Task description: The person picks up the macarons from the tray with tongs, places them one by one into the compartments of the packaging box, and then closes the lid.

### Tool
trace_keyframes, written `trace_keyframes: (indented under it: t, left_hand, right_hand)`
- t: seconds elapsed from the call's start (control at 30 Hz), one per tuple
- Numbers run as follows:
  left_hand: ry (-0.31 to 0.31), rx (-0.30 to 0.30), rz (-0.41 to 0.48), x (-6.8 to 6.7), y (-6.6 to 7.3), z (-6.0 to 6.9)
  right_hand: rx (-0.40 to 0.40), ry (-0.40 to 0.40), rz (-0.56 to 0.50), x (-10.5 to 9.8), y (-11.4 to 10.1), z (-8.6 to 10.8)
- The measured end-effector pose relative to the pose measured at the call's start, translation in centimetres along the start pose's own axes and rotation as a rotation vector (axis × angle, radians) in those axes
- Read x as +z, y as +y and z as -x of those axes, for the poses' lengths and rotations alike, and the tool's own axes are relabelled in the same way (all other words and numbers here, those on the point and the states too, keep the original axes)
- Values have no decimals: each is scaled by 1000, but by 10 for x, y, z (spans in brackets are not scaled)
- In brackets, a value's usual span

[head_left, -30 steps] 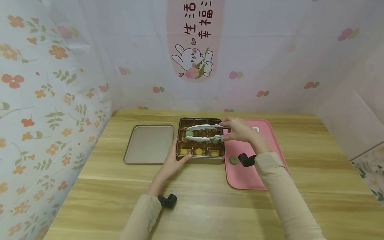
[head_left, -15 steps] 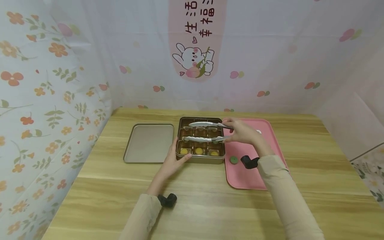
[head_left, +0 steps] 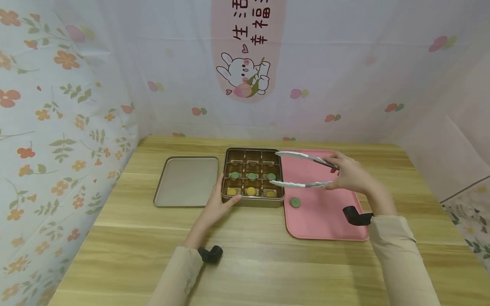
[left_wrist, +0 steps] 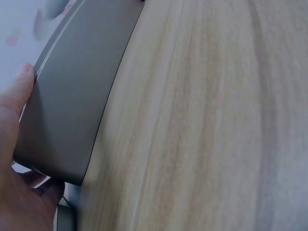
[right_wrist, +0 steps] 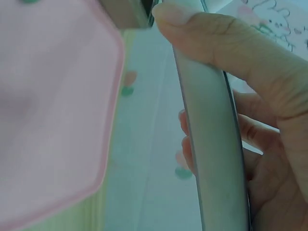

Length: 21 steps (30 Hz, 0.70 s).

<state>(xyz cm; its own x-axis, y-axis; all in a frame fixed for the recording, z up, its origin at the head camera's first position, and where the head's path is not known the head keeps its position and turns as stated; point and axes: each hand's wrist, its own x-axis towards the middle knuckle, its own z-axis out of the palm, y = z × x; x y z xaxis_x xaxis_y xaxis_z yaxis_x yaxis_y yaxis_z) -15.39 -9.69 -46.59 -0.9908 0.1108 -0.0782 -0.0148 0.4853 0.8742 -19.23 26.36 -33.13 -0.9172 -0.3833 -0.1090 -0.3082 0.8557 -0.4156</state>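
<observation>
My left hand (head_left: 216, 207) holds the near left corner of a metal tin box (head_left: 256, 203); in the left wrist view its thumb lies on the rim and its fingers bend round the corner. Round green cookies (head_left: 251, 176) sit in the middle row of the box's divided insert, and round yellow ones (head_left: 251, 191) in the near row. My right hand (head_left: 350, 174) grips a pair of food tongs (head_left: 298, 185), spread apart with nothing between the tips. The tongs span the box's right edge and a pink tray (head_left: 321, 221). One green cookie (head_left: 295, 202) lies on the tray.
A flat metal lid (head_left: 186, 182) lies on the wooden table (head_left: 245, 263) left of the box. The tray stands close against the box's right side. A printed cloth (head_left: 172, 106) hangs behind the table's far edge.
The tongs have let go of a green cookie in the left compartment of the middle row. My right hand has drawn them rightward over the tray. My left hand keeps its hold.
</observation>
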Motion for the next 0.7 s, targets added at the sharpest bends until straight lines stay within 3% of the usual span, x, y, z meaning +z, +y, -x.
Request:
trace_keyframes:
  t: [0.33,0.5,0.7]
  left_hand:
    - [-11,3,-8,0,-2,-1]
    - [-15,-3,-7,1,-2,-1]
    - [-9,-3,-1,1,-1,0]
  right_hand:
    - [17,-16,-59,3,32,32]
    - [64,-85,-46,8,37,39]
    - [3,-123,3,13,44,42]
